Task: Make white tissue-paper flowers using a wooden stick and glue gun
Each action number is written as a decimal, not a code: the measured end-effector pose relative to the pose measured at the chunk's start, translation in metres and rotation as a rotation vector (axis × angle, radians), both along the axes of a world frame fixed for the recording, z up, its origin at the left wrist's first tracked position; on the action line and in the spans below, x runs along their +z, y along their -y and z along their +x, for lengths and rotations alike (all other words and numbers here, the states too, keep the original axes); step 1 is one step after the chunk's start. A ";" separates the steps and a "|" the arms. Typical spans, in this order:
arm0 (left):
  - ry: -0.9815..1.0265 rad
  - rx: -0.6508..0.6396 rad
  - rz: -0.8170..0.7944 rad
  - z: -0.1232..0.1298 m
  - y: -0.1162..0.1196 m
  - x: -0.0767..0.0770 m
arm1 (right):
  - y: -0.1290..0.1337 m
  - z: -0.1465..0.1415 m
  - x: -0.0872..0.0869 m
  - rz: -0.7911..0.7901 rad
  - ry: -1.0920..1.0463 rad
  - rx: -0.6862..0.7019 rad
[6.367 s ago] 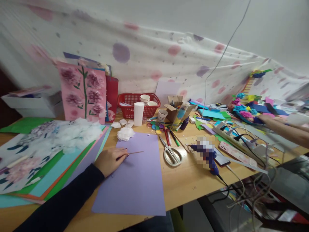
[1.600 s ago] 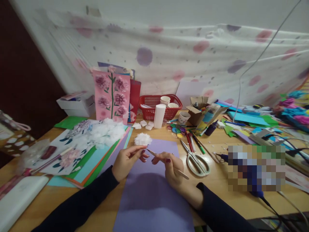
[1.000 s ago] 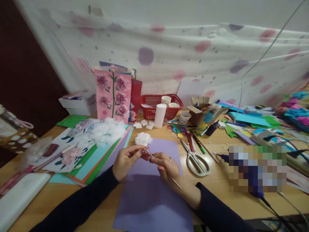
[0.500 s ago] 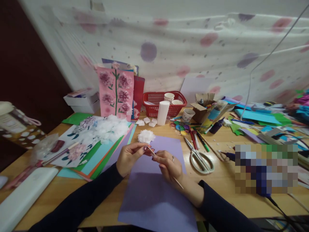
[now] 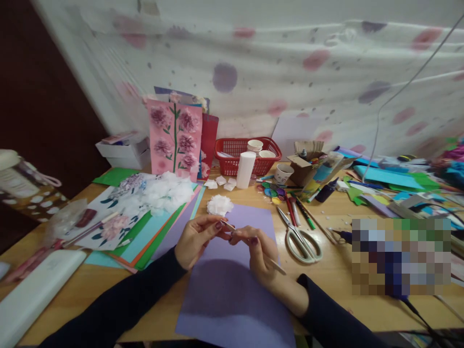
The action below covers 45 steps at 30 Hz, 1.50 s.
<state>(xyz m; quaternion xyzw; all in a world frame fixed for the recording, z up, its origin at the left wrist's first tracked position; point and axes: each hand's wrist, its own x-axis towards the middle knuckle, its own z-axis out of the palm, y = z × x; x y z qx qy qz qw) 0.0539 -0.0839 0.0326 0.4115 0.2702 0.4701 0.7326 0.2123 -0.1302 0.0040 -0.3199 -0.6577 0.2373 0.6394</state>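
Observation:
A thin wooden stick (image 5: 278, 267) slants between my hands above a purple sheet of paper (image 5: 235, 304). At its far end, the fingertips of my left hand (image 5: 195, 241) are pinched together on the stick. My right hand (image 5: 261, 256) has its thumb and fingers closed on the stick's middle, and the near end pokes out beneath the palm. Whether anything small sits between the fingertips is hidden. Just beyond my hands, a fluffy white paper flower (image 5: 220, 205) rests at the sheet's top left corner.
Right of the sheet lie scissors (image 5: 303, 241), markers (image 5: 293, 210) and a blue-handled tool partly pixelated. Behind stand a white roll (image 5: 245, 170), a red basket (image 5: 228, 166) and a paper cup (image 5: 283, 173). White tissue puffs (image 5: 166, 193) cover coloured sheets at left.
My right hand has turned and its thumb has shifted along the stick. The stick's near end has moved slightly right and up. My left hand stays nearly in place.

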 end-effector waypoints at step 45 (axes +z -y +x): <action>-0.249 -0.047 0.119 -0.003 -0.010 -0.016 | -0.021 0.012 0.007 -0.572 -0.636 0.224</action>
